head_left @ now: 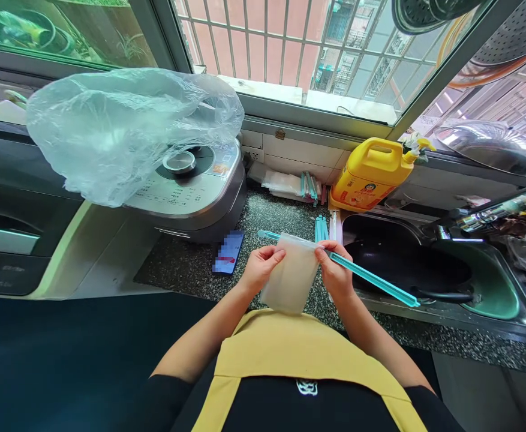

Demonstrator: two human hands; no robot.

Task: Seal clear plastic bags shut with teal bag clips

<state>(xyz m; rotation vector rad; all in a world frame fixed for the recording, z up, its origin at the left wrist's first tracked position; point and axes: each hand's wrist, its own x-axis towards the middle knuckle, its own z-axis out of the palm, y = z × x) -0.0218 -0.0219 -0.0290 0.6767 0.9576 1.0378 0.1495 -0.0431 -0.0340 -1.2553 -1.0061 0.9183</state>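
Note:
I hold a small cloudy plastic bag upright in front of me over the speckled counter. My left hand pinches its upper left edge. My right hand pinches the upper right corner, fingers closed there. A long teal sealing stick runs across the bag's top edge and juts far out to the right, past my right hand, over the sink. Its short left end shows beyond the bag at the upper left.
More teal sticks and folded bags lie on the counter behind. A phone lies left of my hands, beside a cooker draped with a large plastic bag. A yellow jug stands by the sink, which holds a black pan.

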